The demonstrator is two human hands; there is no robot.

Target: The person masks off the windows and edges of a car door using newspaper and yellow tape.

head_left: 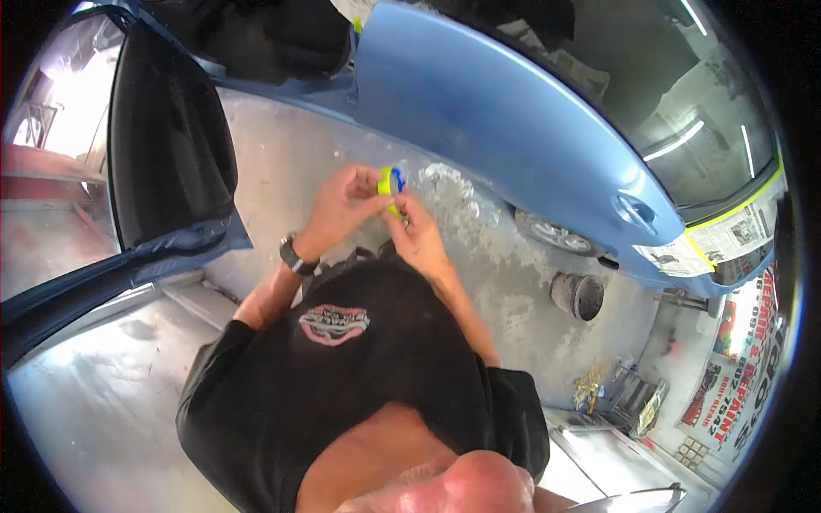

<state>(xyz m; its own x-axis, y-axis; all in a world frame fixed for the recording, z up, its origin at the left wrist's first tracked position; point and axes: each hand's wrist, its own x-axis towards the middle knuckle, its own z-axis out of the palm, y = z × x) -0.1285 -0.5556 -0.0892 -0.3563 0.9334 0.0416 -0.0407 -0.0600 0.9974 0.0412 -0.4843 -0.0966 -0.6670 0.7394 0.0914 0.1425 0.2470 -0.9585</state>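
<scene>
Between my two hands, in front of my chest, is a roll of yellow-green masking tape (385,183) with a blue inner side. My left hand (345,207), with a dark watch at its wrist, closes its fingers on the roll's left side. The fingers of my right hand (417,236) are pinched at the roll's lower right edge. Whether a strip is peeled loose there is too small to tell. Beyond both hands stretches the blue side panel of a car (487,94), which neither hand touches.
An open car door (171,141) with a dark window stands at the left. Newspaper (737,232), edged with yellow-green tape, covers part of the car at the right. A wheel (558,232) shows under the car, with a dark cylindrical container (575,296) nearby on the stained floor.
</scene>
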